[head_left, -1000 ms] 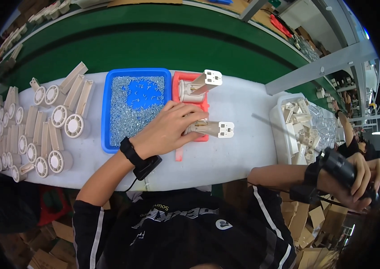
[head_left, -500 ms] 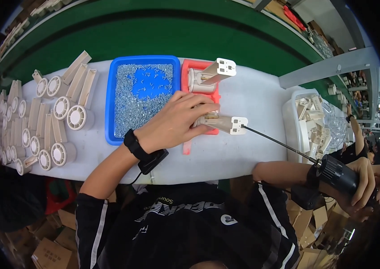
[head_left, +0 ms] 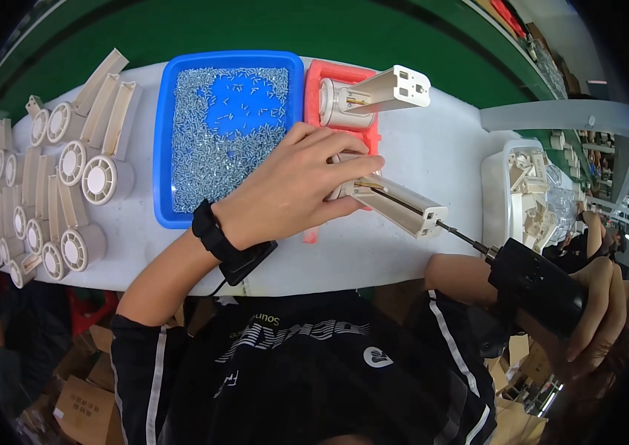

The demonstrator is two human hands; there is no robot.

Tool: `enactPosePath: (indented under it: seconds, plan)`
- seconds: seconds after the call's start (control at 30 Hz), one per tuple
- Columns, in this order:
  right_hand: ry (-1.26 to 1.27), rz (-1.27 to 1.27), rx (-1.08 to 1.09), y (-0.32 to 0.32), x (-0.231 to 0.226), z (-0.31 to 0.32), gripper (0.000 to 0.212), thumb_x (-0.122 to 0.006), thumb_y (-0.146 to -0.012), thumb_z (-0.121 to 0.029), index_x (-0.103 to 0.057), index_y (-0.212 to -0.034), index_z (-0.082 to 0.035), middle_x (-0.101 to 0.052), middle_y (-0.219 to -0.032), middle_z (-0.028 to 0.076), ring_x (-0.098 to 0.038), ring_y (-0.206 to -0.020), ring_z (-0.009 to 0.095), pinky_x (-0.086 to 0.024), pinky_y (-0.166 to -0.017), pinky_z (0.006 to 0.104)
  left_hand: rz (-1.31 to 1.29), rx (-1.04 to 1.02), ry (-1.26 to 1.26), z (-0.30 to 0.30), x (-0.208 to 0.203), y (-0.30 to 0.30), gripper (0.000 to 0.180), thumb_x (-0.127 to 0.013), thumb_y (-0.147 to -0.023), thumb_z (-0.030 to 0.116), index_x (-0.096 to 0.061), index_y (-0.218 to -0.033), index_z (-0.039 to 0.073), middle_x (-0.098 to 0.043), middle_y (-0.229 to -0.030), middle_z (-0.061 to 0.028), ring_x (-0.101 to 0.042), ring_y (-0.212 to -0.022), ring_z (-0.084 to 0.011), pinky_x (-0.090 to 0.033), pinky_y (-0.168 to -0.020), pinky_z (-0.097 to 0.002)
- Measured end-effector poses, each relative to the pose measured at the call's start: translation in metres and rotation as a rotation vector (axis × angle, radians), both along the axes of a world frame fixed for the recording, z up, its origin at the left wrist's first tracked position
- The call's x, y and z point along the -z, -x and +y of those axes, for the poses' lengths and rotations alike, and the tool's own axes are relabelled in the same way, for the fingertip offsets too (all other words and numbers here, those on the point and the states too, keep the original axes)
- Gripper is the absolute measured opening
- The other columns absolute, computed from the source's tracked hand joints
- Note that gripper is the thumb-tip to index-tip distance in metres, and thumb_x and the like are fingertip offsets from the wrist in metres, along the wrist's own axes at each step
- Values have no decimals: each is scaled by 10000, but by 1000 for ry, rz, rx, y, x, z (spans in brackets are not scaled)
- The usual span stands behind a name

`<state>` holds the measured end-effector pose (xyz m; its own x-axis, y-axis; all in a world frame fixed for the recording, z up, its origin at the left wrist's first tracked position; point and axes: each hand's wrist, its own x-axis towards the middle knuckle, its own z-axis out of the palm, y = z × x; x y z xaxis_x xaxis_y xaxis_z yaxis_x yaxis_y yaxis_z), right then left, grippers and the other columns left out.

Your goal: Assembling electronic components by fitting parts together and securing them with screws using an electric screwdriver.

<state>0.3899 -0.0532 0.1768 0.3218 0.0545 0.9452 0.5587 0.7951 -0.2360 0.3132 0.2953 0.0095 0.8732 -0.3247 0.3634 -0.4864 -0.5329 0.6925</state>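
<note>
My left hand (head_left: 296, 178) grips the round end of a cream plastic part (head_left: 402, 208) whose channel-shaped arm points to the right. That round end sits in the red fixture (head_left: 316, 93), mostly hidden by my fingers. My right hand (head_left: 598, 315) is wrapped round a black electric screwdriver (head_left: 533, 285). Its long shaft passes through the end plate of the part, and the tip lies inside the channel near my left fingers. A second cream part (head_left: 392, 90) rests in the far half of the fixture, its arm also pointing right.
Left of the fixture stands a blue tray (head_left: 162, 148) full of small screws. Rows of assembled cream parts (head_left: 103, 178) cover the table's left side. A white bin (head_left: 498, 200) of cream pieces stands at the right, near a metal post (head_left: 552, 119). Other people's arms show at both sides.
The screwdriver has moved leftward, its shaft sliding from the end plate's outer face deep into the channel. The held part's arm now slants more toward me. The whole view has shifted slightly.
</note>
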Motion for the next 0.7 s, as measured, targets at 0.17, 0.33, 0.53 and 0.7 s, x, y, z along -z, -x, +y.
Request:
enactPosePath:
  seconds: [0.17,0.33,0.53,0.7]
  plan:
    - [-56,-112,343,11,-6,-39,294,-642,-954,-203,-607,-1147,16,-658,-1137,54,-606,-1079,33,-411,-1052,187,6,9,22,4,0,1,528,-784,-798,105,-667,-1311,143,-641,-1257,-41,-577,-1232,-248,-389,-1062,-398]
    - [-99,-141,401,12,9,-23,313,-608,-1000,-226,-611,-1193,22,-657,-1171,57,-598,-1161,36,-383,-1138,200,15,8,11,2,-1,0,533,-788,-796,105,-662,-1312,143,-639,-1258,-42,-573,-1247,-255,-391,-1066,-405]
    - [-152,-93,158,8,9,-41,307,-578,-1021,-222,-601,-1216,14,-648,-1197,55,-589,-1178,39,-366,-1149,203,-7,6,-11,-5,-2,-3,535,-797,-803,117,-661,-1319,153,-645,-1254,-38,-579,-1228,-246,-401,-1051,-400]
    - [-129,-60,-74,8,-28,-72,303,-553,-1039,-218,-593,-1236,8,-641,-1219,53,-582,-1191,42,-352,-1158,206,-22,-7,55,8,6,2,532,-803,-812,133,-662,-1323,161,-649,-1255,-34,-585,-1208,-238,-404,-1042,-399]
